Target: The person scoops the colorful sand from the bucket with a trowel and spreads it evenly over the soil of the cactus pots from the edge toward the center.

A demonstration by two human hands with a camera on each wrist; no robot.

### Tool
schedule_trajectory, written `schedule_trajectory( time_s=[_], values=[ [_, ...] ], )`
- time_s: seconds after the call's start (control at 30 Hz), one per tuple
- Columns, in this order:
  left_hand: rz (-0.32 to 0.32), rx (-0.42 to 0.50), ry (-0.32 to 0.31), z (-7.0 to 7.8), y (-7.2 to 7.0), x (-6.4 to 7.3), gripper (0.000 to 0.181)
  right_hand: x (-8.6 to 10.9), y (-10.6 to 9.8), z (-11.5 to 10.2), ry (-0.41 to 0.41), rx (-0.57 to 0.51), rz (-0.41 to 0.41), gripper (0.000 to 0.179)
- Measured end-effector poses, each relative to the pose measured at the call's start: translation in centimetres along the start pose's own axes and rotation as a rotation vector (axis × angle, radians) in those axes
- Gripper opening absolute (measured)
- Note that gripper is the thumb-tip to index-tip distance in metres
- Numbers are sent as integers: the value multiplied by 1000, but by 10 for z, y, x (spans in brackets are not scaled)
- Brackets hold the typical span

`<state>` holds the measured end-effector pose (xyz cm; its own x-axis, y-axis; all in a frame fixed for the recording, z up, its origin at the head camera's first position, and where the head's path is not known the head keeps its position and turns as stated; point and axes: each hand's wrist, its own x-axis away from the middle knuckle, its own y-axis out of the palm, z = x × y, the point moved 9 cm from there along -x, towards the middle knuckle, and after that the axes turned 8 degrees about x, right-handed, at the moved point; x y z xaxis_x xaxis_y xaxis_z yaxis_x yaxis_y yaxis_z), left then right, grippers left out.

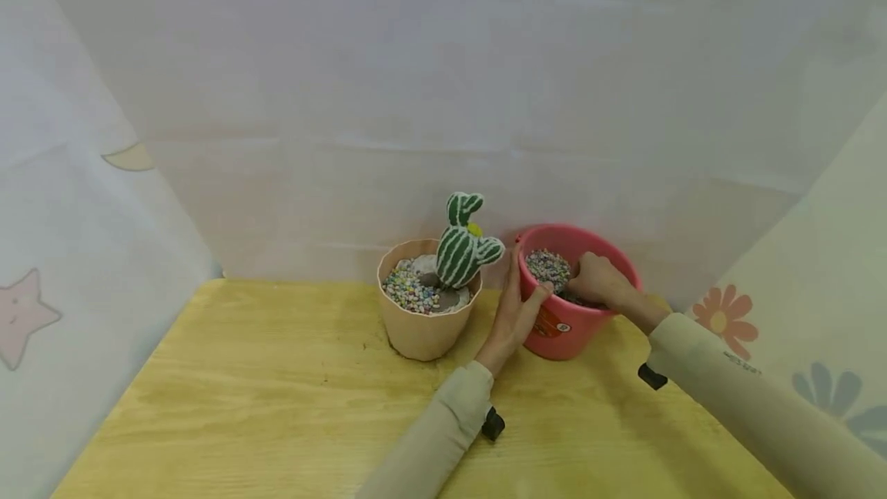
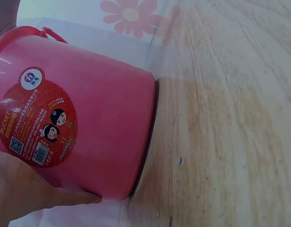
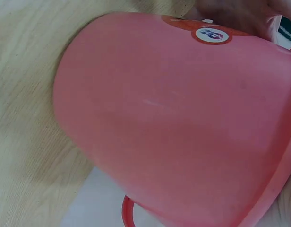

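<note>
Pale sheeting (image 1: 346, 60), printed with a star and flowers, hangs behind a yellow bench (image 1: 277, 376). The left hand (image 1: 514, 314) rests against the near left side of the bucket (image 1: 575, 333), its thumb spread wide of the fingers and laid near the rim. The right hand (image 1: 597, 282) is over the rim and down at the beads (image 1: 547, 266); its fingers are hidden, so I cannot tell whether they grip or lie loose.

Gathering beads looks like the work under way. To do it well, the left palm should press just enough to stop the bucket sliding or tipping, while the right fingers cup tightly under a modest load and lift it clear of the rim, since small beads would probably slip through any gap.

The bucket stands upright on the bench, the left hand touching its outer wall just beside the label (image 2: 39, 125), the right inside its mouth. Its visible beads lie left of the right hand. Left of both hands, just apart, sits the pot (image 1: 419, 333), more beads (image 1: 412, 289) covering the left of its fill. The cactus (image 1: 457, 256) rises at its right, one arm pointing towards the bucket.
</note>
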<state>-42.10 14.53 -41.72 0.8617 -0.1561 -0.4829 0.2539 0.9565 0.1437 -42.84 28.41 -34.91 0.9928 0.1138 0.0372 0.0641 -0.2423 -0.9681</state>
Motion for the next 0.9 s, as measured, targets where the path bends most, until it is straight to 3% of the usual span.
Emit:
schedule_trajectory(
  time_s=[0.2,0.43,0.7,0.9],
  values=[
    [-9,2,-34,-1,3,4,86,0,5,14,50,-3,-39,34],
    [5,40,-67,-5,0,6,85,-3,13,12,20,-67,-101,38],
    [-7,24,-35,-2,-3,0,88,3,1,8,-19,-111,18,48],
    [-22,39,-34,0,-1,7,87,17,-3,11,64,-250,3,35]
  ],
)
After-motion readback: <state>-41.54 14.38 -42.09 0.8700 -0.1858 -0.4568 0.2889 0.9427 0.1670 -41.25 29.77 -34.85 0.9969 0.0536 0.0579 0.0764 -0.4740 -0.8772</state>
